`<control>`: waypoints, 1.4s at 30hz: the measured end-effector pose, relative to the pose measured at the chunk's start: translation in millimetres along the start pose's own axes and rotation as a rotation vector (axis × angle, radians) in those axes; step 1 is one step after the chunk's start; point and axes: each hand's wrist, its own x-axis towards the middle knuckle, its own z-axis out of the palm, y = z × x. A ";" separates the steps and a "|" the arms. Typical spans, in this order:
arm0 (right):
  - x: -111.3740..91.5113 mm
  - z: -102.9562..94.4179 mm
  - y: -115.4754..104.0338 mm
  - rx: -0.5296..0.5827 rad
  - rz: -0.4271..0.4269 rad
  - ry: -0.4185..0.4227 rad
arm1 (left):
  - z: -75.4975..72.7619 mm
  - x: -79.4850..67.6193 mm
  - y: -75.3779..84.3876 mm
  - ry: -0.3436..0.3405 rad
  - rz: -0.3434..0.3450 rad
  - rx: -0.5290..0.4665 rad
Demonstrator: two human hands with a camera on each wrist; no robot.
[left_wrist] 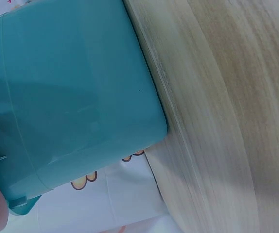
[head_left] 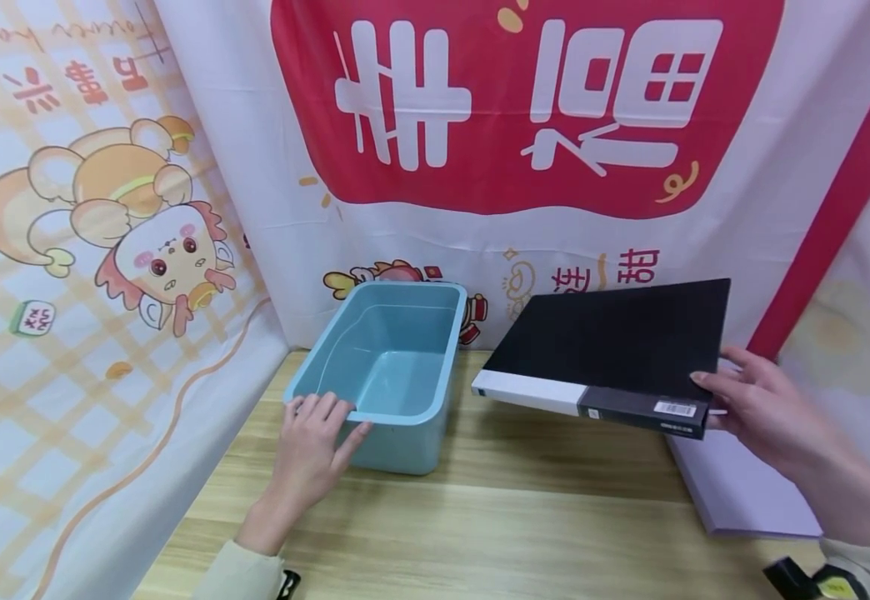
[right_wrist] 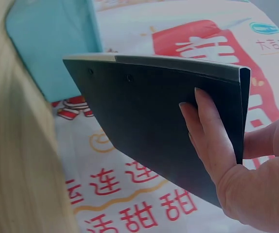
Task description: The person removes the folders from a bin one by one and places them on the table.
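Observation:
A black file folder [head_left: 615,333] with a white and dark spine is held up over the table, tilted, its spine facing me. My right hand [head_left: 761,404] grips its right end, thumb on top. Seen in the right wrist view, fingers [right_wrist: 210,131] lie flat along the underside of the folder [right_wrist: 144,111]. A light blue plastic bin [head_left: 446,408] stands upright on the table to the left, with nothing visible inside. Over its near rim my left hand [head_left: 311,446] hooks its fingers, the thumb outside. Only a bit of that hand shows beside the bin [left_wrist: 81,97] in the left wrist view.
A pale purple flat item [head_left: 750,492] lies on the wooden table [head_left: 525,533] at the right, partly under my right arm. Printed cloth [head_left: 232,100] hangs behind the table and along its left side, close to the bin.

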 end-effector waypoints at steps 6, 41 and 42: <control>-0.8 2.1 18.5 0.049 -0.007 -0.026 | 1.0 -2.6 0.2 -0.008 0.001 0.004; -43.0 47.0 148.1 0.115 0.541 0.062 | -2.9 0.5 0.5 0.002 0.009 0.004; -43.7 47.0 148.8 0.089 0.556 0.032 | -2.9 0.4 0.5 0.002 0.007 0.004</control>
